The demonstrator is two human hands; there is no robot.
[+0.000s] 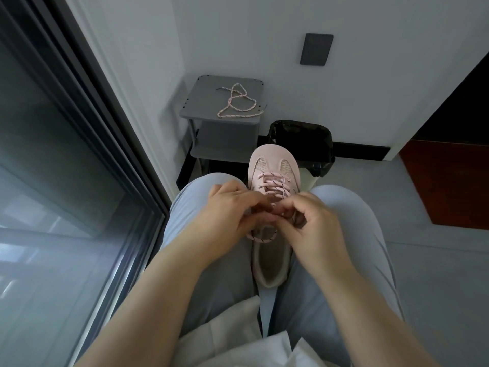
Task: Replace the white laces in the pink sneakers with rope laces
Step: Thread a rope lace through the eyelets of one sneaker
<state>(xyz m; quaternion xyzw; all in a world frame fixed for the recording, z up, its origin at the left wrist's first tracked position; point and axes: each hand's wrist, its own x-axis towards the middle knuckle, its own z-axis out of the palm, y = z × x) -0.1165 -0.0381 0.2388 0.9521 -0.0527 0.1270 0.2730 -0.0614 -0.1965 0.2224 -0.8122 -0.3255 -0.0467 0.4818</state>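
Our left hand [232,207] and right hand [313,223] met with curled fingers, both pinching the rope lace [272,185] at the top eyelets of the pink sneaker [270,157], which lay toe-forward between our thighs. Beyond it, a second rope lace [238,105] lay on the grey table [201,102].

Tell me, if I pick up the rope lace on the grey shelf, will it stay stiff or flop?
Probably floppy: the rope lace lies in loose loops on the grey shelf, so it would likely droop. It looks thin, so it is probably light. Its speckled weave may grip rather than slip.
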